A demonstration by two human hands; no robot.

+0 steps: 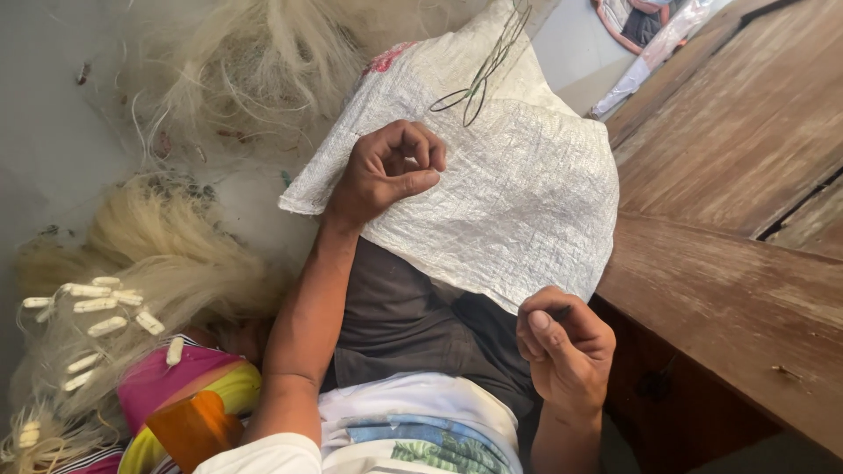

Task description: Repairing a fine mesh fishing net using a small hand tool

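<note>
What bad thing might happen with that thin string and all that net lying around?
The thin green line loops loosely over the white woven sack, so it may snag or knot. The left hand and right hand pinch something too fine to see clearly; it might slip out. The pale net heaped nearby could tangle with it.

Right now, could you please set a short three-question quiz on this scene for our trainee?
1. True or false: the left hand rests on the white woven sack.
2. What lies heaped at far left, strung with small white floats?
3. Which is at the right? A) metal bench B) worn wooden planks C) glass table

Key
1. True.
2. Pale fishing net.
3. B. The right hand is pinched shut beside them; what it holds cannot be made out.
</note>
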